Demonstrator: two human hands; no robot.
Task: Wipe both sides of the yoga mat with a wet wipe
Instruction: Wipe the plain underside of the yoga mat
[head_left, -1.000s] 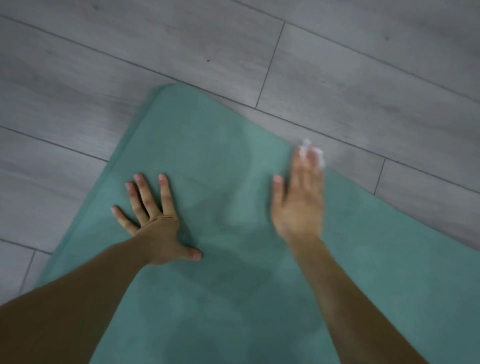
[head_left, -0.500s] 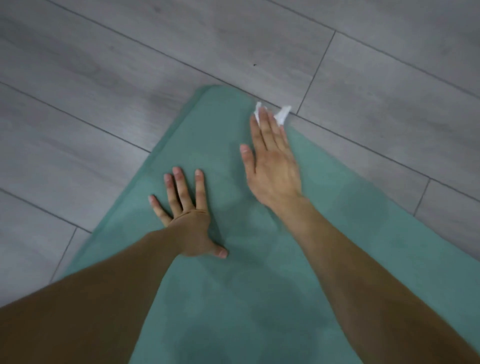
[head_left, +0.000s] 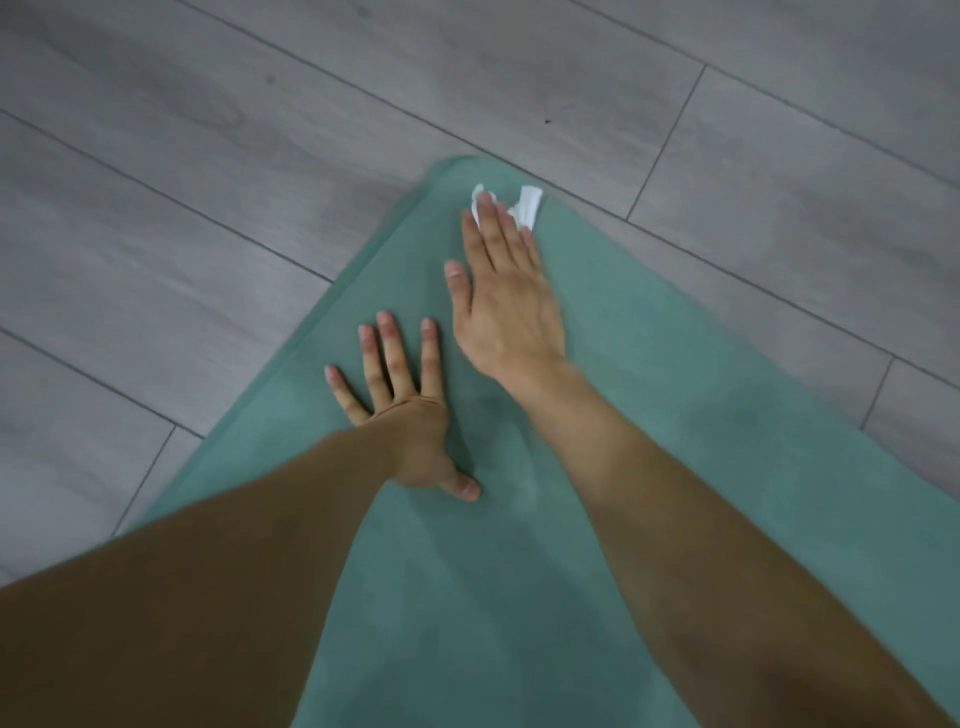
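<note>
Floor (head_left: 218, 171): grey planks on all sides of the mat, more of them in view on the left than a second ago, as the view has swung that way.
Mat (head_left: 649, 364): teal, flat on the floor, its far corner at the top centre; faint darker patches show near the arms, perhaps damp, though I can't be sure.
Left hand (head_left: 400, 410): flat on the mat, fingers spread and straight, holding nothing; it has kept its place and seems to pin the mat.
Right hand (head_left: 501, 301): fingers straight and together, pressing the wipe down; it has swept from the mat's right edge across to the far corner.
Wipe (head_left: 522, 208): white, crumpled, peeking out from under the right fingertips, just inside the corner.
Meaning: this end of the top side looks nearly covered; the underside is, I judge, not yet done.
</note>
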